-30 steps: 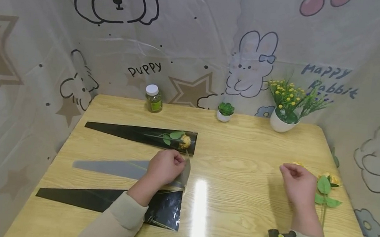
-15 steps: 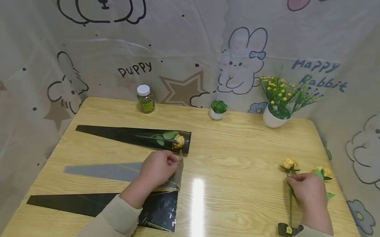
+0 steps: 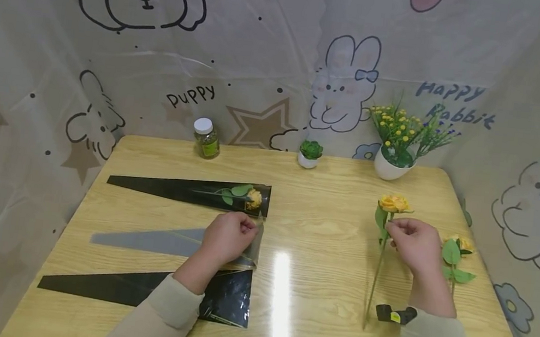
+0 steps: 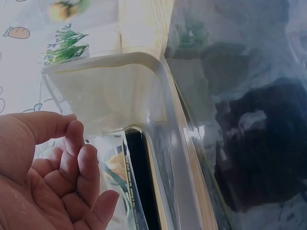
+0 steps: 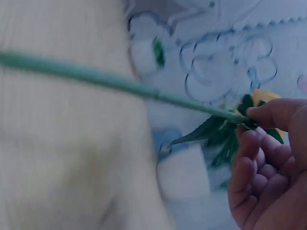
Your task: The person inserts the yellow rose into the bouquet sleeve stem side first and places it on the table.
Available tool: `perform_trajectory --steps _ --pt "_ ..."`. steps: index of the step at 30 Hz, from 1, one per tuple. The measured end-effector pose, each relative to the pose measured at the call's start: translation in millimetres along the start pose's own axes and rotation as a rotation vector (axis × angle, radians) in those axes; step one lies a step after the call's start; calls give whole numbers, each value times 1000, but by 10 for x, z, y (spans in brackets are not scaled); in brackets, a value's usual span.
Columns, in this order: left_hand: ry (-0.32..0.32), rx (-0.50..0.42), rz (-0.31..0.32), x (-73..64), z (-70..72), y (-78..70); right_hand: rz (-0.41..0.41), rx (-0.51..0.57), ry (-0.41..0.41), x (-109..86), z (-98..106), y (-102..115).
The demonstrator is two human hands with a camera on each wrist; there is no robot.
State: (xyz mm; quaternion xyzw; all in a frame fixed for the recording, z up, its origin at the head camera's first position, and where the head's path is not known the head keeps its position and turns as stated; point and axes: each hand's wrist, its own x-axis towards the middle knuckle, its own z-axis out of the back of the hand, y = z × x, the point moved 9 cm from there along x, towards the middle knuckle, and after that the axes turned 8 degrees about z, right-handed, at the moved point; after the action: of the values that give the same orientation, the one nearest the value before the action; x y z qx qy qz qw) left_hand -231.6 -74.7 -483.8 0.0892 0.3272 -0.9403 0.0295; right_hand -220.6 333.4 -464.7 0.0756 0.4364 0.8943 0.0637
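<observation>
In the head view my left hand (image 3: 228,236) pinches the wide end of a clear greyish flower sleeve (image 3: 154,239), holding its upper layer raised. The left wrist view shows the sleeve's opening (image 4: 110,91) spread beyond the fingertips. My right hand (image 3: 415,248) pinches the stem of a yellow artificial rose (image 3: 393,204) just below its bloom. The rose is lifted off the table, its stem (image 5: 120,85) pointing away from the fingers in the right wrist view. Another yellow rose (image 3: 458,259) lies on the table, right of that hand.
Behind the grey sleeve lies a black sleeve (image 3: 164,187) with a yellow rose (image 3: 254,198) inside. A second black sleeve (image 3: 232,296) lies in front. A lidded jar (image 3: 207,140), small succulent (image 3: 309,155) and flowerpot (image 3: 388,167) stand along the back edge.
The right hand reached down to a rose on the right, pinched its stem and lifted it, carrying it slightly left and away. The left hand stays at the grey sleeve's wide end.
</observation>
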Motion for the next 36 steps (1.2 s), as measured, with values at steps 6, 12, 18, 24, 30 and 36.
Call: perform_trajectory --steps 6,12,18,24,30,36 --pt "15 -4 9 -1 -24 8 210 277 -185 58 -172 772" --pt "39 -27 29 9 -62 11 438 478 -296 29 -301 1434" --pt "37 -38 19 19 -91 10 595 599 -376 -127 -368 1796" --pt "28 -61 -4 28 -102 4 690 633 -428 -267 -438 1979" --pt "18 -88 -9 27 -90 -9 707 629 -429 -316 -547 1996" --pt "-20 -122 -32 16 -46 -35 672 603 -364 -337 -709 1934"
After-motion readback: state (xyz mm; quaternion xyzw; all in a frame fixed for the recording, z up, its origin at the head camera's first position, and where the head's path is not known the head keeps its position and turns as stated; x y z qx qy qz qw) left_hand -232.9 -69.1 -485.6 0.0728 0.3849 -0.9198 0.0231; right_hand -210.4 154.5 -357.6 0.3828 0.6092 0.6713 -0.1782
